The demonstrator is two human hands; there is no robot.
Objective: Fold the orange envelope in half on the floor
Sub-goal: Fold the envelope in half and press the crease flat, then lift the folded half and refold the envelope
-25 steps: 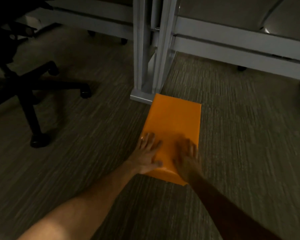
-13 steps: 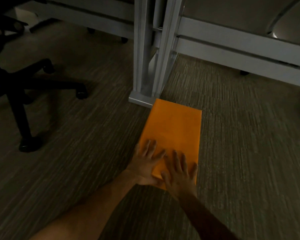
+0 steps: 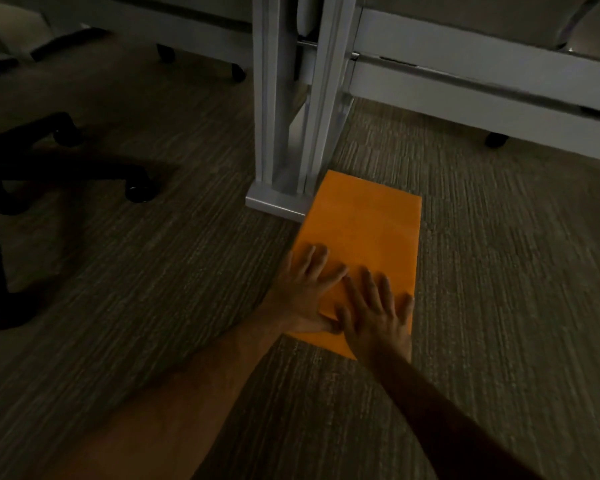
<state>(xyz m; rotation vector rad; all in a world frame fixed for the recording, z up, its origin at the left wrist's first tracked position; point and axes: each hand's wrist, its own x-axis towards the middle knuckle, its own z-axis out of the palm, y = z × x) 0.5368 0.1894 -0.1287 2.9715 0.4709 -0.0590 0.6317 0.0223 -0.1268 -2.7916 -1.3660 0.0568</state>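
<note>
A flat orange paper envelope [image 3: 364,237] lies on the grey-brown ribbed carpet floor [image 3: 499,271], its far left corner touching or just beside the base of a pale grey metal furniture post [image 3: 284,133]. Both hands rest on the near end of the envelope. The left hand [image 3: 305,292] lies palm down with fingers spread and flat, gripping nothing, over the near left part; the right hand [image 3: 378,317] lies likewise, fingers splayed and flat, over the near right part, its thumb side touching the left hand's thumb.

The flat, spread palms appear to serve as weights: pressure over a wide area would pin the sheet to the carpet or flatten its near edge, which may be a crease, though whether the paper is already doubled cannot be told from this view.

The envelope's long axis runs from near to far, leaning slightly to the left at the far end; its short edges face the person and the post. A black wheeled office chair base [image 3: 66,161] stands well apart on the left.
</note>
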